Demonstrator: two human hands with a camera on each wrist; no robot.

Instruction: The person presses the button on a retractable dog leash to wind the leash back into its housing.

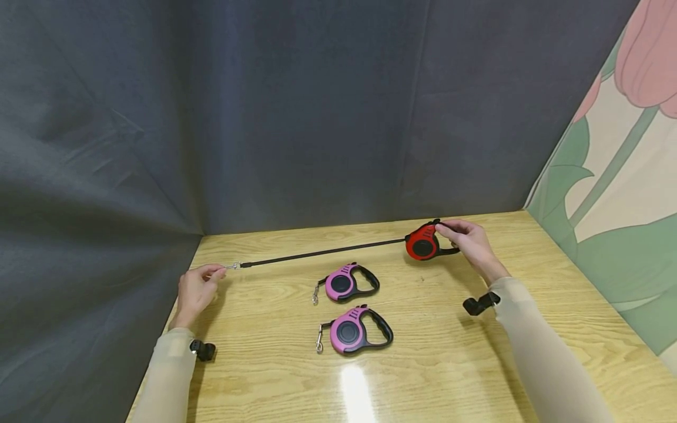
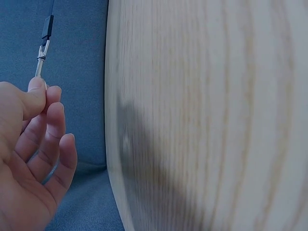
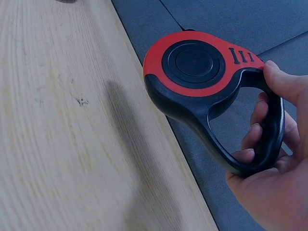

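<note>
My right hand [image 1: 472, 245] grips the black handle of a red retractable dog leash [image 1: 422, 242], held above the table toward the back right. In the right wrist view the fingers curl through the handle loop of the red leash [image 3: 194, 65], with the thumb on top. Its black strap [image 1: 322, 252] is drawn out straight to the left. At the far end my left hand [image 1: 195, 291] pinches the metal snap hook [image 1: 233, 266] between thumb and forefinger. The left wrist view shows this hook [image 2: 40, 65] upright above the thumb, the other fingers loosely bent.
Two pink retractable leashes lie on the wooden table [image 1: 264, 364] in front of the strap, one pink leash [image 1: 339, 284] farther back and another pink leash [image 1: 349, 332] nearer. A dark grey curtain [image 1: 317, 117] stands behind and left; a flowered cloth [image 1: 624, 194] hangs at right.
</note>
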